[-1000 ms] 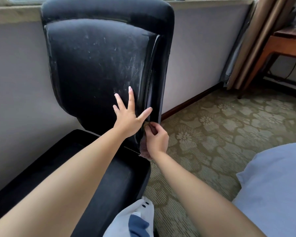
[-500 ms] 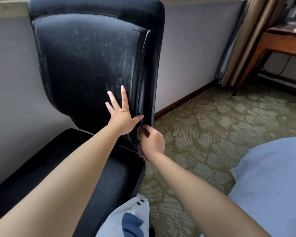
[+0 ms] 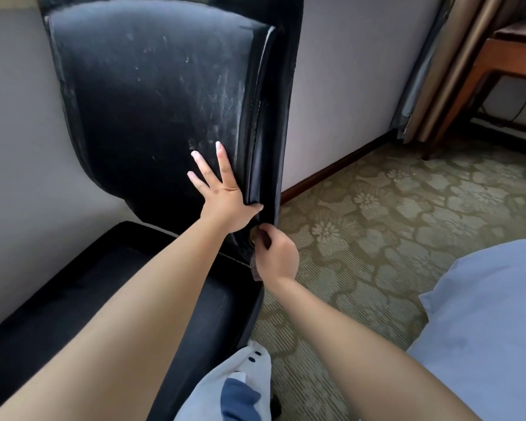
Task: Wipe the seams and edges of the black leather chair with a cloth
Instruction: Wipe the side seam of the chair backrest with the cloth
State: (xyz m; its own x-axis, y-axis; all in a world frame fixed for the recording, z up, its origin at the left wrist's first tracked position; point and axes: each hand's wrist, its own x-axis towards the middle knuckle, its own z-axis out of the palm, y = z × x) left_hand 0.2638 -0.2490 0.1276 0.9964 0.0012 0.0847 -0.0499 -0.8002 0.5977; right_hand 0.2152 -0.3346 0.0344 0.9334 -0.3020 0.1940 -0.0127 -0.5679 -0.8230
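A: Where is the black leather chair (image 3: 152, 95) right now?

B: It stands against the pale wall (image 3: 16, 123), backrest upright and scuffed with whitish marks, seat (image 3: 73, 287) running toward the lower left. Its right edge faces the patterned carpet (image 3: 386, 214).

A: And the left hand (image 3: 222, 196)?

B: Flat on the backrest, low and near the right seam. Its fingers (image 3: 223, 161) are spread wide and point upward, and the thumb reaches right to touch the raised side panel (image 3: 263, 165).

A: What about the right hand (image 3: 275, 256)?

B: Just below the left one, at the bottom of that same seam. The fingers are curled closed and pinch a cloth (image 3: 255, 268), pressing it into the gap where the backrest meets the side panel. Only a small greyish-pink bit of the cloth shows under the palm; the rest is hidden by the hand.

A: Are the two hands touching?

B: They sit very close, the left thumb right above the right knuckles, but I cannot tell if they meet.

A: Anything else around?

B: A wooden table (image 3: 504, 56) and tan curtains (image 3: 431, 74) at the upper right, a light blue cushion-like shape (image 3: 483, 329) at the lower right, and white and navy clothing (image 3: 234, 387) at the bottom edge.
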